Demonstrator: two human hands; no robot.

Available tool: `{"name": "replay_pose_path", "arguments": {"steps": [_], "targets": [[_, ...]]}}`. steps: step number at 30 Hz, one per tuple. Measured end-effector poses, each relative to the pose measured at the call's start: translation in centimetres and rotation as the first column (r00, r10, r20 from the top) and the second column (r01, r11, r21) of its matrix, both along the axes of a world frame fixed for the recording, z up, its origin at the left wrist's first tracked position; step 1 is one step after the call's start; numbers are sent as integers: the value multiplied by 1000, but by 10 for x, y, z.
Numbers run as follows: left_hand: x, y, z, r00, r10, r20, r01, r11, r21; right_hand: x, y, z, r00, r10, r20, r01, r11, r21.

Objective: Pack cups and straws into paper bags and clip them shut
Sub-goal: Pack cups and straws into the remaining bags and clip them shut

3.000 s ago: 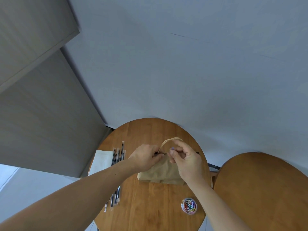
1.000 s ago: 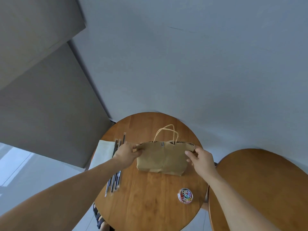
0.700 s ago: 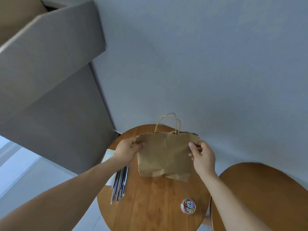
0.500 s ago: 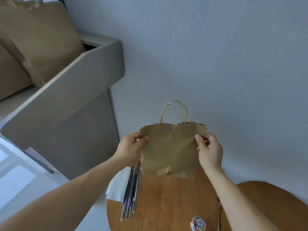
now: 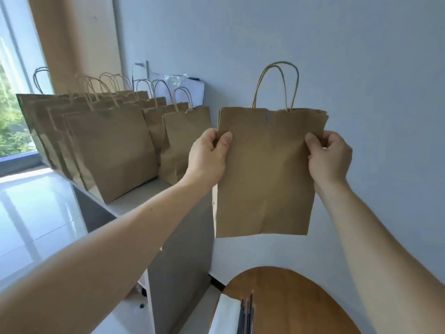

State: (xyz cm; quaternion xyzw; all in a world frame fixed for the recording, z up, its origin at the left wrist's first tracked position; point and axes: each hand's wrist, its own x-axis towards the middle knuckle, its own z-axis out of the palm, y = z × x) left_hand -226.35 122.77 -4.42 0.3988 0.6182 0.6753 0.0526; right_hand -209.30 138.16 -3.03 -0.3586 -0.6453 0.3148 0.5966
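Nearest, well below both grips, the edge of a round wooden bench [image 5: 301, 302] is seen. A bundle of dark straws [image 5: 246, 314] is laid on it, just beside a white sheet [image 5: 224, 314].

Above the bench, a brown paper bag [image 5: 265, 179] is held up in the air between the two grips. Its left edge is pinched by the left grip [image 5: 208, 153], with the thumb laid on the near face and the fingers curled behind. Its right edge is pinched in the same way by the right grip [image 5: 328, 156]. Both grips are set on the upper half of the bag, which hangs upright and fairly flat. What it holds cannot be seen.

Just above the level of the grips, the mouth of the bag is pressed together, and a metal paper clip [image 5: 268, 119] is slid over the top edge, about midway between them. Two twisted paper handles [image 5: 277, 85] stand up from the mouth.

Beyond and to the left of the left grip, a row of similar brown bags [image 5: 113, 145] is stood upright on a grey shelf [image 5: 134, 201], each leaning on the next. Farthest off, a pale wall [image 5: 361, 56] is seen behind the held bag, and a window [image 5: 12, 92] at the far left.
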Motion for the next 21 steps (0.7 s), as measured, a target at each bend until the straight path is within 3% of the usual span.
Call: {"name": "replay_pose_path", "arguments": {"steps": [11, 16, 21], "targets": [[-127, -85, 76, 891, 419, -172, -406, 907, 107, -174, -46, 81, 930, 364, -41, -363, 931, 43], [-178, -114, 56, 778, 589, -220, -591, 804, 60, -256, -52, 63, 828, 560, 1, -560, 828, -29], [-211, -128, 10, 741, 638, -212, -664, 743, -85, -322, -50, 20, 737, 669, 96, -658, 743, -124]]}}
